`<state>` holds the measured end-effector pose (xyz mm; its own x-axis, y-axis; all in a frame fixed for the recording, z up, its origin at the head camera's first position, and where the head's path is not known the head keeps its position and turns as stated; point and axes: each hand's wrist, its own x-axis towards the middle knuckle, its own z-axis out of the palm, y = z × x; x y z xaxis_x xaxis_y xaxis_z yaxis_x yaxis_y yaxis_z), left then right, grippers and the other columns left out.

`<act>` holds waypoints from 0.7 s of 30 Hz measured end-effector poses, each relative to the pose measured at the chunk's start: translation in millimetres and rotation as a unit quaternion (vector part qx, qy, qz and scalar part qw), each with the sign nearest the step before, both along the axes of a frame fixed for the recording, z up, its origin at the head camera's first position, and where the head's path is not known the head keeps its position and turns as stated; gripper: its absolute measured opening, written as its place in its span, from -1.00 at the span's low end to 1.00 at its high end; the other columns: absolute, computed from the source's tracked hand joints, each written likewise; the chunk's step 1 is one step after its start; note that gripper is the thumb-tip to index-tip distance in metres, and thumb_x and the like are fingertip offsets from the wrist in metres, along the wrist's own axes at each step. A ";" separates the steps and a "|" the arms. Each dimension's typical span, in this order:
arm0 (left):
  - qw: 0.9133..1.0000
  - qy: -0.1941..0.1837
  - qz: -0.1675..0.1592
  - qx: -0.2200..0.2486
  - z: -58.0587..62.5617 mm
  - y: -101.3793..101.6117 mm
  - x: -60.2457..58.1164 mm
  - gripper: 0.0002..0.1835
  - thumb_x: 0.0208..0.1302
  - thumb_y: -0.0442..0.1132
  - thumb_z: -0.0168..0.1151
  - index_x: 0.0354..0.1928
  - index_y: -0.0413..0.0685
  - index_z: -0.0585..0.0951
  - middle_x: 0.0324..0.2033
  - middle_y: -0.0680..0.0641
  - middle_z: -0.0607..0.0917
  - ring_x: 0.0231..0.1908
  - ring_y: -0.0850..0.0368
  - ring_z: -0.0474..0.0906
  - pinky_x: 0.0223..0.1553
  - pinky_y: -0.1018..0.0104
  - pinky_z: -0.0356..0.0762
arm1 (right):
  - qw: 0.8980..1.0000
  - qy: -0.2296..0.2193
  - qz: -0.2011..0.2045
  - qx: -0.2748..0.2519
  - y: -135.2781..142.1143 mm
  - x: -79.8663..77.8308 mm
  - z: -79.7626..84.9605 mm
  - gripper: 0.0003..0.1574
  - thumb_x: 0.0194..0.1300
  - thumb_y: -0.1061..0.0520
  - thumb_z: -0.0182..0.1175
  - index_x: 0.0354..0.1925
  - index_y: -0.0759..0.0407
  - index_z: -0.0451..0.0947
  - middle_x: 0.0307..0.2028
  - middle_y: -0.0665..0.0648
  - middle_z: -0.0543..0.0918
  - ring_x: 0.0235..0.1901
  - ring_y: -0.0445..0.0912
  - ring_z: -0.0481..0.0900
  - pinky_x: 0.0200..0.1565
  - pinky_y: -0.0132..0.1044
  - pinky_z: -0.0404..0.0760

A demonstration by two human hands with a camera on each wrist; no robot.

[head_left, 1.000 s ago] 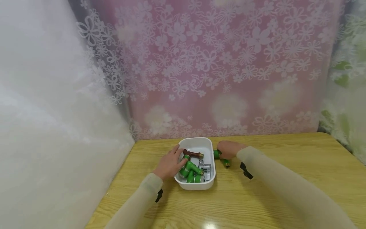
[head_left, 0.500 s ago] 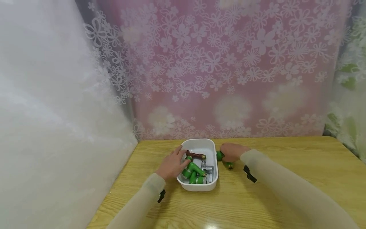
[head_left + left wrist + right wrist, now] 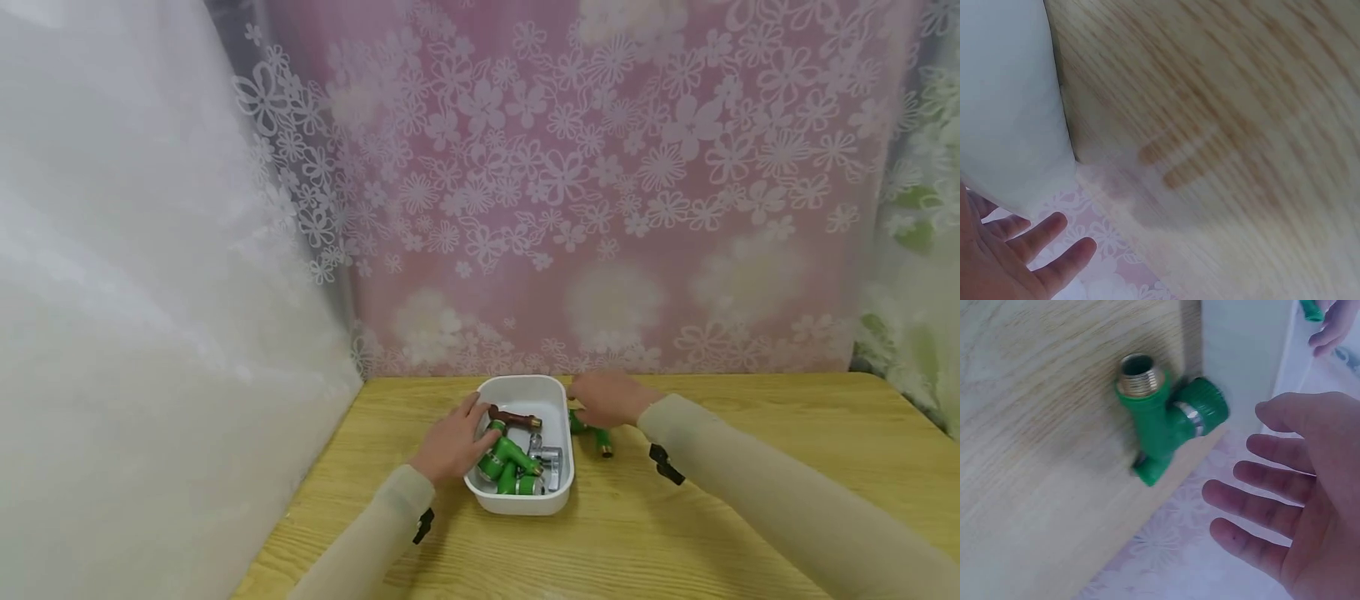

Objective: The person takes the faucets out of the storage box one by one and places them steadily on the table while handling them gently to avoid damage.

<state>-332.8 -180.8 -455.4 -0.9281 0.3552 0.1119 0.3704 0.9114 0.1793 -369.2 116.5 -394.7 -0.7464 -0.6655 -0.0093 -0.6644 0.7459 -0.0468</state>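
Note:
A green plastic tap (image 3: 1154, 425) with a threaded brass end lies on the table, just right of a white basin (image 3: 525, 505). My right hand (image 3: 611, 397) hovers over that tap; in the right wrist view its fingers (image 3: 1254, 503) are spread and apart from the tap. At the basin's left rim rests my left hand (image 3: 450, 443), its fingers (image 3: 1066, 265) loosely extended and the thumb reaching over the rim. Inside the basin are several green taps (image 3: 517, 456), a dark red-brown tap (image 3: 516, 417) and chrome taps (image 3: 551, 456), partly overlapping.
The wooden table (image 3: 720, 467) runs back to a pink flowered curtain (image 3: 600, 208). White sheeting (image 3: 165, 292) hangs along the left side, and a green-leaf patterned curtain (image 3: 918, 317) at the right.
My right hand has let go of the green tap and risen slightly, leaving it on the table beside the basin. The left hand stays at the rim. The head view has shifted slightly.

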 end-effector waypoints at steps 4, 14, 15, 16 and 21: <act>1.000 -0.001 -0.002 0.007 -1.3 0.0 -0.9 -0.32 0.54 0.25 -0.17 0.50 0.02 0.29 0.56 -0.15 0.13 0.44 -0.22 0.29 0.29 -0.21 0.41 | 1.000 0.019 0.018 0.000 -5.9 4.9 8.4 -0.73 0.36 0.11 0.29 -0.02 0.17 0.70 -0.14 0.11 0.73 -0.23 -0.05 0.69 -0.24 -0.14 0.69; 1.000 0.021 0.002 0.003 -3.1 -1.7 -4.6 -0.39 0.56 0.14 -0.22 0.49 0.02 0.30 0.55 -0.13 0.16 0.43 -0.17 0.31 0.31 -0.16 0.42 | 0.998 0.043 0.043 0.031 -29.0 16.5 25.7 -0.71 0.37 0.05 0.28 0.02 0.08 0.69 -0.08 0.12 0.71 -0.16 -0.04 0.68 -0.24 -0.15 0.68; 1.000 0.022 0.002 0.000 -2.5 -1.8 -5.3 -0.39 0.56 0.13 -0.21 0.49 0.02 0.30 0.55 -0.13 0.16 0.44 -0.16 0.31 0.31 -0.16 0.42 | 0.997 0.045 0.047 0.030 -31.2 17.3 26.9 -0.71 0.37 0.06 0.28 0.02 0.08 0.70 -0.08 0.11 0.71 -0.16 -0.03 0.68 -0.22 -0.14 0.69; 1.000 0.024 0.002 -0.003 -2.2 -1.8 -5.8 -0.40 0.56 0.11 -0.21 0.48 0.02 0.31 0.55 -0.13 0.16 0.43 -0.16 0.31 0.30 -0.15 0.42 | 0.997 0.045 0.050 0.030 -33.1 17.7 27.4 -0.71 0.37 0.06 0.28 0.02 0.07 0.70 -0.08 0.11 0.72 -0.16 -0.04 0.68 -0.22 -0.13 0.69; 1.000 0.018 0.003 -0.020 -1.1 -0.3 -5.9 -0.42 0.55 0.09 -0.16 0.48 0.03 0.31 0.55 -0.11 0.16 0.44 -0.14 0.31 0.29 -0.14 0.44 | 0.997 0.037 0.060 0.035 -40.4 19.3 25.0 -0.68 0.37 0.03 0.27 0.06 0.02 0.68 -0.07 0.05 0.74 -0.19 -0.09 0.69 -0.21 -0.16 0.69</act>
